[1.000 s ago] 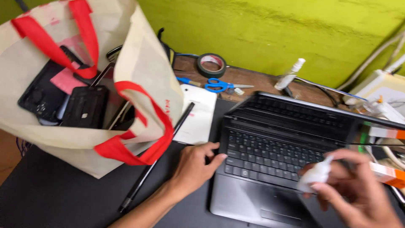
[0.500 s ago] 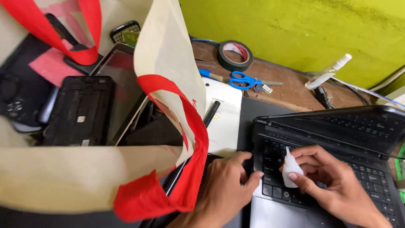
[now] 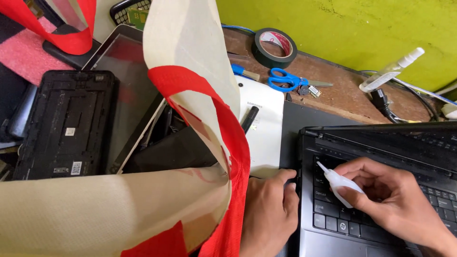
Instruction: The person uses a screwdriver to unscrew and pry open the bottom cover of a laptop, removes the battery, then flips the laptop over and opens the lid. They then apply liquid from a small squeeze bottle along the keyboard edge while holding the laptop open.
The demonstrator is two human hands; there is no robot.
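Right hand: the right hand [image 3: 395, 200] pinches a small white dropper bottle [image 3: 340, 183], nozzle tilted at the laptop [image 3: 381, 190] keyboard's upper left keys.
Left hand: the left hand [image 3: 269, 212] lies loosely curled, holding nothing, against the laptop's left edge.
Bag: cream tote bag [image 3: 190, 85] with red handles, left of the laptop.
Desk: blue scissors [image 3: 285, 81] and black tape roll [image 3: 274, 46] behind the laptop.

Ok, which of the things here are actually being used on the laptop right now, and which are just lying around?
In use:
- right hand holding the small white dropper bottle
- laptop, nozzle over its keyboard
- left hand at the laptop's left edge

Lying about:
- cloth bag with black device parts
- black tape roll
- blue scissors
- spray bottle
- white tablet
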